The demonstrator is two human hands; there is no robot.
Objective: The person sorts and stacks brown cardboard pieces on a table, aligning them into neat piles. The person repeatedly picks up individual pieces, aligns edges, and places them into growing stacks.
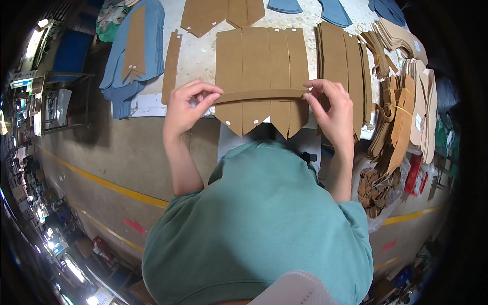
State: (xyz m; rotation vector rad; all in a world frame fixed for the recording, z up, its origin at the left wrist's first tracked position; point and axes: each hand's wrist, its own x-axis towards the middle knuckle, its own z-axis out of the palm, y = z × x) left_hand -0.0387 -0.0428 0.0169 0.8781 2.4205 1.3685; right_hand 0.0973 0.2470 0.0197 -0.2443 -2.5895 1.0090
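Between my two hands a narrow brown strip (262, 95) is stretched level, just above several brown pointed panels (256, 56) laid side by side on the table. My left hand (189, 104) pinches the strip's left end between thumb and fingertips. At the right end, my right hand (331, 104) holds it in the same kind of pinch. Small white stickers mark the panels near their tops and points. The panels' pointed ends hang over the table's near edge toward me. Another slim brown piece (173, 66) lies left of the panels.
Blue cut pieces (152, 40) with a brown pointed strip on top are stacked at the left. Brown panel stacks (333, 61) stand at the right, beside tied tan bundles (399, 109) hanging over the edge. Below them, a clear plastic bag (376, 193) holds brown scraps.
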